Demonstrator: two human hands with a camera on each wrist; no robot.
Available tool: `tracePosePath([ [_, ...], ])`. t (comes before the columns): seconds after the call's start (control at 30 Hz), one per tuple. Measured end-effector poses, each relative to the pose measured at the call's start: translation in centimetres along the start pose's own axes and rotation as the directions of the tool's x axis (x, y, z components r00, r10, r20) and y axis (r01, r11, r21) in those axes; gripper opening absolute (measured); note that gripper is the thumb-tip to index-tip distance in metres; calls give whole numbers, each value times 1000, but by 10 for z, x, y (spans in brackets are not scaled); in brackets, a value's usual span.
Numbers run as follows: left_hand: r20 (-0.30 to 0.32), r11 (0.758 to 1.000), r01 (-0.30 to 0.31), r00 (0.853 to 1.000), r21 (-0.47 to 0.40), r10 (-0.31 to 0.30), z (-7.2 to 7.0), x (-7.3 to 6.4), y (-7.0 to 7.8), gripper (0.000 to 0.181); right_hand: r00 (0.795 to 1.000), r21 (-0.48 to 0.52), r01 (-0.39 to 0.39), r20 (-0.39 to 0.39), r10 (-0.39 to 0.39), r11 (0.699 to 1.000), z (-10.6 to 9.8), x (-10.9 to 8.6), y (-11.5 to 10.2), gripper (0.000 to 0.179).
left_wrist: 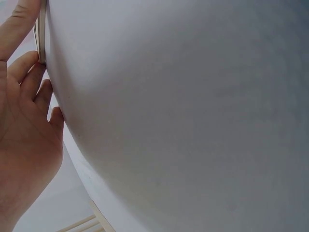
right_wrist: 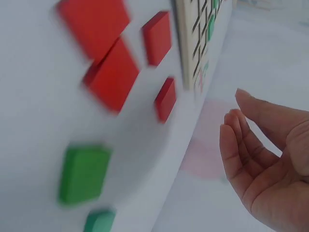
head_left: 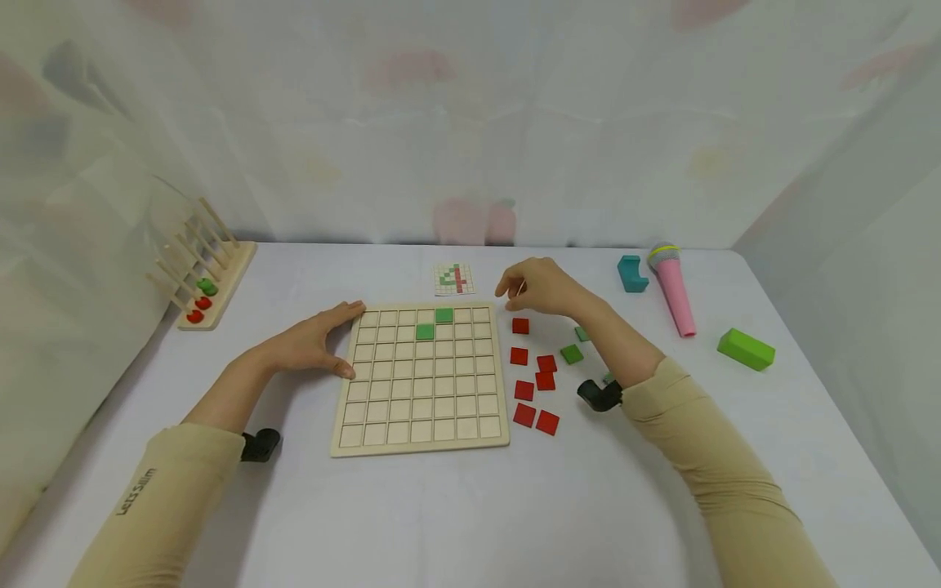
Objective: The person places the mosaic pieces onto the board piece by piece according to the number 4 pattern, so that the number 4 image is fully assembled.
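Seven red tiles (head_left: 524, 415) and three visible loose green tiles (head_left: 572, 354) lie to the right of one wooden board (head_left: 419, 447); two set green tiles (head_left: 425, 331) fill upper cells. The pale board, a seven-by-seven grid, lies flat on a white table (head_left: 470, 523) before faintly printed cloth (head_left: 316, 122). The left hand (head_left: 312, 339), fingers relaxed, touches its left edge; the right hand (head_left: 542, 287), loosely bent and unburdened, is near its upper right corner.

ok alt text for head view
A person's left grip touches the left edge of a gridded board holding two green tiles; the right grip hovers empty near its far right corner. Loose red tiles and green ones lie right of the board, a pattern card beyond.
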State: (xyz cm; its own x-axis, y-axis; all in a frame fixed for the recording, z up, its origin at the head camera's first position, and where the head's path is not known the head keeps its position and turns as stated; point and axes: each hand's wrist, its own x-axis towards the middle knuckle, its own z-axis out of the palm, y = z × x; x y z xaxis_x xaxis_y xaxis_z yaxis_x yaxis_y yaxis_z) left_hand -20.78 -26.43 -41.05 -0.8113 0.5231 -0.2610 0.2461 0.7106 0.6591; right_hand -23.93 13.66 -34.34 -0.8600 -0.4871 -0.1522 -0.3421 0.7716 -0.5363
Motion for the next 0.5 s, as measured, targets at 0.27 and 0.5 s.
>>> tracePosePath([
  [0.27, 0, 1000, 11, 1000, 7, -11, 0, 0, 0, 120, 996, 19, -27, 87, 25, 999, -6, -25, 32, 20],
  [0.5, -3, 1000, 14, 1000, 5, -14, 0, -1, 3, 119, 987, 38, -53, 152, 47, 998, -6, -39, 57, 18],
])
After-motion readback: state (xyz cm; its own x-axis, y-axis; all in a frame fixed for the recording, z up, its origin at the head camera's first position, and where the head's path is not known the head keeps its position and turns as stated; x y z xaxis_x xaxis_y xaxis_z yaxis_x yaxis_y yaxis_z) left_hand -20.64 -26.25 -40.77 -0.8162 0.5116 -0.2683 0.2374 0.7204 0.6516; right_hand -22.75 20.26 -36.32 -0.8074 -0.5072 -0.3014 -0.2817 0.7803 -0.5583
